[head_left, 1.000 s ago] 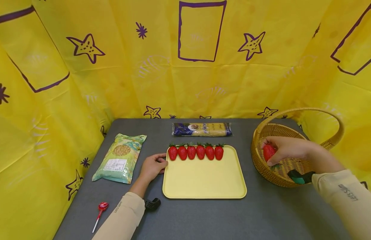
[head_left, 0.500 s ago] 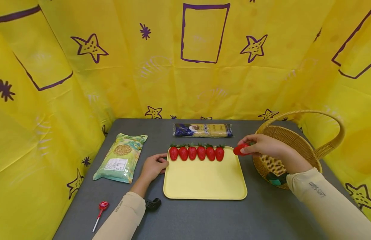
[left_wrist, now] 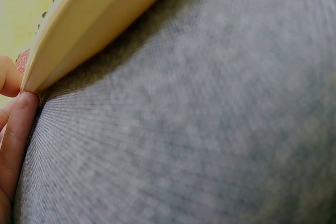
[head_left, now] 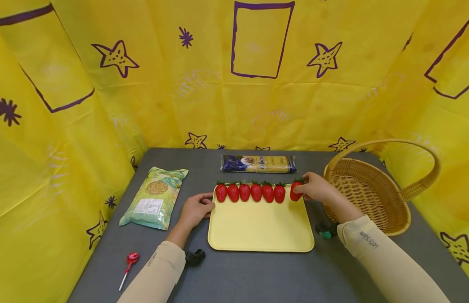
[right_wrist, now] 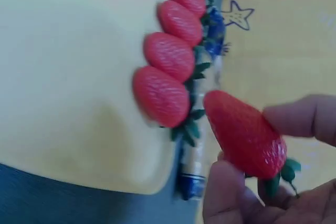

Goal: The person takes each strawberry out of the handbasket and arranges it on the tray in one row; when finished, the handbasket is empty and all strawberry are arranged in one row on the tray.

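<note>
My right hand [head_left: 317, 187] pinches a red strawberry [right_wrist: 244, 135] with green leaves between thumb and fingers, over the back right corner of the pale yellow tray [head_left: 261, 229]. Several more strawberries [head_left: 256, 192] lie side by side along the tray's back edge, leaves pointing away from me. A gap separates the held strawberry from the rightmost one in that row [head_left: 279, 194]. At the tray's left edge, near its back corner, my left hand [head_left: 196, 209] grips the rim; in the left wrist view its fingertips [left_wrist: 27, 100] meet at that rim.
A wicker basket [head_left: 403, 221] with a tall handle stands at the right. Behind the tray lies a blue and yellow packet [head_left: 258, 164]. To the left are a green bag [head_left: 155, 200] and a red lollipop [head_left: 132, 258]. A yellow curtain [head_left: 166, 113] encloses the grey table [head_left: 253, 273].
My right hand has lifted a strawberry out of the basket and carried it left to the tray's back right corner, turning it leaves up. My left hand stays at the tray's left edge.
</note>
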Available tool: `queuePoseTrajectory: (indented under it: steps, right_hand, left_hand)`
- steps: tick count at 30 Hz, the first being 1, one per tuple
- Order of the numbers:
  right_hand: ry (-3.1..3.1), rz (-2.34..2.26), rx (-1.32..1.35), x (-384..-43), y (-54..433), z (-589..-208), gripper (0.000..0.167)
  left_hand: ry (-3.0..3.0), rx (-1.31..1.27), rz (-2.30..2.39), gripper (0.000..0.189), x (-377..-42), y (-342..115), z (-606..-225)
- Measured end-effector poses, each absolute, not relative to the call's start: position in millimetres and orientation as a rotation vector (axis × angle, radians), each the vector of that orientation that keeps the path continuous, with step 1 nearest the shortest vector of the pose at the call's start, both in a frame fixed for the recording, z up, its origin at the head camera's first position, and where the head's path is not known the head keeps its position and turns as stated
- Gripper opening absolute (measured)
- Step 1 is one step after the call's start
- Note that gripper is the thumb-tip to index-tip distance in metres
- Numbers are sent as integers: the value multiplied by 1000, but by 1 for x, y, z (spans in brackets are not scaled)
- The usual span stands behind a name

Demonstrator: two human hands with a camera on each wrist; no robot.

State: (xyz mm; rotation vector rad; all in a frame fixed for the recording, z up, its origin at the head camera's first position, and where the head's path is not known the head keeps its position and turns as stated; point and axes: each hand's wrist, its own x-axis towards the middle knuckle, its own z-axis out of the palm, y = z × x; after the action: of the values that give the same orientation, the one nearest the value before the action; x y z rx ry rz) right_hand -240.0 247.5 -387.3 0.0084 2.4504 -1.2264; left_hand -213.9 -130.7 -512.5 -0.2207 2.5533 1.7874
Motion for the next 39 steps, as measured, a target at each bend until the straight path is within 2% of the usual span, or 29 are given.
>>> queuePoseTrajectory:
  steps: [5, 19, 31, 39]
  right_hand:
    - [2407, -1304, 41, -241, 248, -404, 50]
    - [2693, -1104, 203, -248, 247, -442, 66]
    - [2771, -1035, 223, -250, 242, -452, 48]
    - [2923, -912, 144, -245, 238, -455, 34]
  left_hand:
    - [2567, -226, 1774, 38, -215, -131, -511]
    - [2568, -230, 1757, 38, -214, -129, -509]
    - [2565, -217, 1769, 38, -215, -128, -509]
    - [2562, -211, 1769, 38, -215, -129, -509]
